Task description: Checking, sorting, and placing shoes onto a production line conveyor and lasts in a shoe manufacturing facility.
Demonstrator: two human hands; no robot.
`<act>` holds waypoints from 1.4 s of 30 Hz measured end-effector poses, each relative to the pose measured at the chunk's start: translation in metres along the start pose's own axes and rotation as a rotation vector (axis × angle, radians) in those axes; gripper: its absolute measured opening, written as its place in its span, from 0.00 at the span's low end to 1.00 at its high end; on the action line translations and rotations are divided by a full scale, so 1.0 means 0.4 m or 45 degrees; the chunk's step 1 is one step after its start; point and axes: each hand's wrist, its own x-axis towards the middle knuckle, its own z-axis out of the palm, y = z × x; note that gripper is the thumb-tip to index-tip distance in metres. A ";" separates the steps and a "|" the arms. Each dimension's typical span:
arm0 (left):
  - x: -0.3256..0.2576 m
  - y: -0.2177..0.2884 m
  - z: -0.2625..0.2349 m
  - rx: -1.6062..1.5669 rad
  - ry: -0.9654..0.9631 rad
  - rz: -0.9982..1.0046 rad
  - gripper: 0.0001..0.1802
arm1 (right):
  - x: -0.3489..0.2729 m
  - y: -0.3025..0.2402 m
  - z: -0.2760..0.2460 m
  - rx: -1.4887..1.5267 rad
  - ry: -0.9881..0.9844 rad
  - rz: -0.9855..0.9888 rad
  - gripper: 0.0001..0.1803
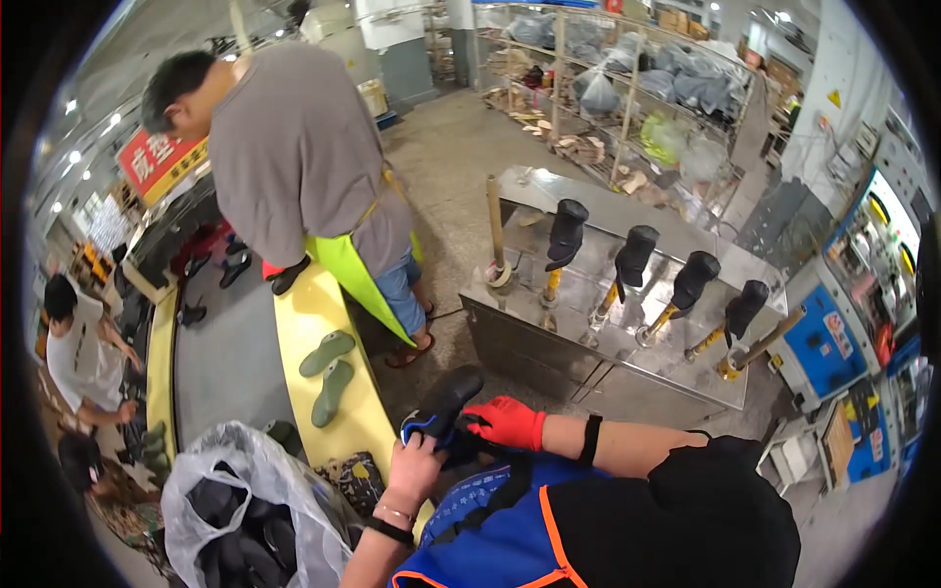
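A black shoe upper [453, 390] with a blue edge is held in front of my body. My bare left hand [416, 468] grips its lower, blue-edged end, fingers closed around it. In a red glove, my right hand [510, 423] pinches dark material at the side of the same shoe upper. The glove hides part of what lies between those fingertips. Left of my hands, two green shoe lasts [328, 377] lie on the yellow ledge of the conveyor [361, 428].
A plastic bag [191, 490] of black shoe pieces stands at lower left. Ahead right, a metal bench [520, 323] carries several black boot-shaped forms [635, 257] on posts. A co-worker [304, 147] leans over the conveyor; other people stand beyond its far side. Blue machines [828, 333] stand right.
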 end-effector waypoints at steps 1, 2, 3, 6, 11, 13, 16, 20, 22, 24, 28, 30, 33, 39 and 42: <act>-0.002 -0.015 0.014 0.008 0.000 0.022 0.09 | 0.001 0.015 -0.014 0.004 0.021 0.010 0.22; -0.010 -0.019 0.036 0.031 -0.068 -0.067 0.09 | -0.011 0.038 -0.042 0.071 0.241 0.056 0.22; -0.017 -0.029 0.056 0.054 -0.133 -0.165 0.09 | -0.017 0.065 -0.080 0.135 0.457 0.094 0.21; -0.114 -0.089 0.109 0.073 -0.196 -0.481 0.09 | 0.002 0.165 -0.270 0.042 1.297 0.282 0.20; -0.304 -0.094 0.259 -0.188 -0.192 -1.101 0.10 | -0.080 0.373 -0.557 -0.471 1.999 0.642 0.43; -0.337 -0.089 0.352 -0.108 -0.249 -1.163 0.15 | -0.130 0.515 -0.605 -0.290 1.856 0.581 0.41; -0.320 -0.070 0.249 -0.229 -0.375 -1.287 0.24 | -0.166 0.541 -0.615 -0.233 1.711 0.604 0.30; -0.337 -0.055 0.220 -0.217 -0.437 -1.316 0.25 | -0.174 0.430 -0.689 -0.528 1.880 0.245 0.22; -0.344 -0.053 0.236 -0.223 -0.422 -1.312 0.25 | -0.151 0.264 -0.712 -0.448 1.938 0.054 0.24; -0.334 -0.058 0.240 -0.217 -0.420 -1.287 0.25 | -0.131 0.190 -0.709 -0.475 1.858 -0.032 0.26; -0.273 -0.084 0.243 -0.175 -0.502 -1.243 0.25 | -0.047 0.210 -0.631 -0.633 1.636 0.220 0.35; -0.271 -0.082 0.249 -0.106 -0.482 -1.256 0.26 | 0.016 0.245 -0.585 -0.541 1.473 0.595 0.44; -0.290 -0.084 0.286 -0.217 -0.329 -1.278 0.23 | 0.074 0.380 -0.584 -0.646 1.443 0.621 0.51; -0.285 -0.072 0.262 -0.289 -0.305 -1.327 0.23 | 0.154 0.337 -0.667 -0.599 1.178 0.811 0.41; -0.294 -0.074 0.261 -0.300 -0.317 -1.342 0.23 | 0.180 0.297 -0.701 -0.880 0.993 0.774 0.29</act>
